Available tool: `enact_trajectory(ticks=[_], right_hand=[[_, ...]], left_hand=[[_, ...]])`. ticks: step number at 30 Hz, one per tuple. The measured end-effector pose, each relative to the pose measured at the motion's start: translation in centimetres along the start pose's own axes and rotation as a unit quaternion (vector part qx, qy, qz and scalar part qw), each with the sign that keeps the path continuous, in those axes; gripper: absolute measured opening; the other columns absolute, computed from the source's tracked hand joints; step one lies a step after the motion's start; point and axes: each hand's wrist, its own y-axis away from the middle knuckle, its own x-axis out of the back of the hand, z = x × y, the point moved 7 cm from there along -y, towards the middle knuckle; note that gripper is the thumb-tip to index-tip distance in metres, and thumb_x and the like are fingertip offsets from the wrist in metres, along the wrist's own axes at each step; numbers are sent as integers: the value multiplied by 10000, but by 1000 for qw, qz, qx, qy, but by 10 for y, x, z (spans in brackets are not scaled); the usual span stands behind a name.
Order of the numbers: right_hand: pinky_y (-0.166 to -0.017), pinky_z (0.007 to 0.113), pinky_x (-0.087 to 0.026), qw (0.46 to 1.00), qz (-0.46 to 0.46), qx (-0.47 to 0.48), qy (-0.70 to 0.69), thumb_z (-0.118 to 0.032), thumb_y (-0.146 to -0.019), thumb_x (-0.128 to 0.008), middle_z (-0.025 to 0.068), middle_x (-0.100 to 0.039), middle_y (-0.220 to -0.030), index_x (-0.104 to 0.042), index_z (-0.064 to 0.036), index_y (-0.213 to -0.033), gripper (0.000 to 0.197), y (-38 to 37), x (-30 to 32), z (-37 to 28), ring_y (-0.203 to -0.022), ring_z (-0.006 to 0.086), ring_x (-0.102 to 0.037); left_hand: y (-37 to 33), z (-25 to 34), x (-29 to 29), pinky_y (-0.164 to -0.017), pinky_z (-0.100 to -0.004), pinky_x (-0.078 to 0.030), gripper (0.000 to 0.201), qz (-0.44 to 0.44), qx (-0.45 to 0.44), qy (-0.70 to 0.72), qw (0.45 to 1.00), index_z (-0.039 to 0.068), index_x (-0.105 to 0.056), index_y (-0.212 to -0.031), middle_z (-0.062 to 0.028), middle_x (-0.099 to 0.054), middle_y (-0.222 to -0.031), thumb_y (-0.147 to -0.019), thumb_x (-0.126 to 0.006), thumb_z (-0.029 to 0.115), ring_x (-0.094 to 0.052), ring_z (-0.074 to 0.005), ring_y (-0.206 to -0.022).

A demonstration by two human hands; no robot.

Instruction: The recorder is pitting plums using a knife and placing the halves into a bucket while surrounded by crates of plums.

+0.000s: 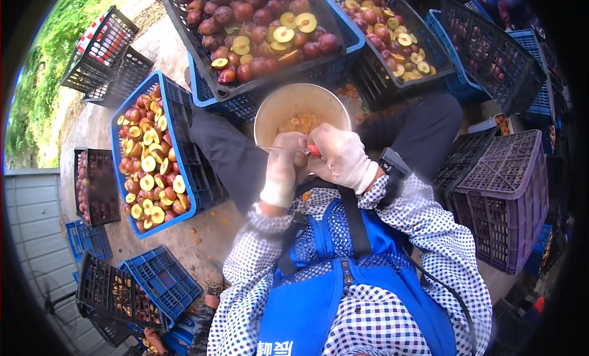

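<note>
Both my hands wear pale gloves and are close together over the near rim of a cream bucket (262,113). My right hand (342,154) is closed round the red handle of a knife (314,150), whose thin blade reaches left across my other glove. My left hand (282,166) is closed on a small brownish plum (300,160), mostly hidden by the fingers. Wet orange-brown plum pits and scraps (302,123) lie in the bottom of the bucket.
Ahead stands a black crate (211,80) of whole and halved plums, set on a blue one. Another plum crate (392,43) is right of it. Left is a blue crate (116,166) of halved plums. Purple crates (503,202) stand right. A person's hand (153,340) shows lower left.
</note>
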Motion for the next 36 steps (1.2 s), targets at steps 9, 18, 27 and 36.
enact_trajectory(ticks=[9, 18, 27, 36], right_hand=[[-741, 411, -499, 962, -71, -225, -141, -276, -854, -686, 186, -659, -879, -634, -20, -1003, 301, 2, 12, 87, -847, 354, -657], [-655, 436, -490, 964, -14, -164, -211, -254, -937, -674, 209, -631, -788, -597, -24, -937, 242, 13, 6, 18, -749, 401, -649], [-660, 448, -498, 968, -4, -127, -217, -384, -969, -638, 221, -658, -819, -603, -34, -1045, 360, 2, -20, 2, -774, 430, -650], [-777, 423, -523, 944, -80, -203, -246, -303, -988, -619, 231, -681, -941, -583, -6, -1173, 351, 31, -50, 4, -905, 360, -688]], left_hand=[[-4, 26, -8, -829, -439, -539, 447, -94, 57, 351, 930, 85, -514, -1327, -175, -580, -1239, -1007, -532, 396, -598, -355, -1142], [-7, 19, -6, -965, -503, -504, 392, -36, 12, 391, 919, 40, -508, -1314, -151, -613, -1186, -1022, -498, 302, -590, -366, -1171], [-7, 19, 2, -1050, -402, -449, 365, -20, -106, 183, 977, -27, -494, -1295, -151, -609, -1160, -1047, -431, 233, -585, -251, -1152], [-4, 9, 15, -786, -343, -528, 313, 116, -27, 124, 985, 16, -553, -1124, -107, -612, -985, -1013, -468, 296, -651, -229, -907]])
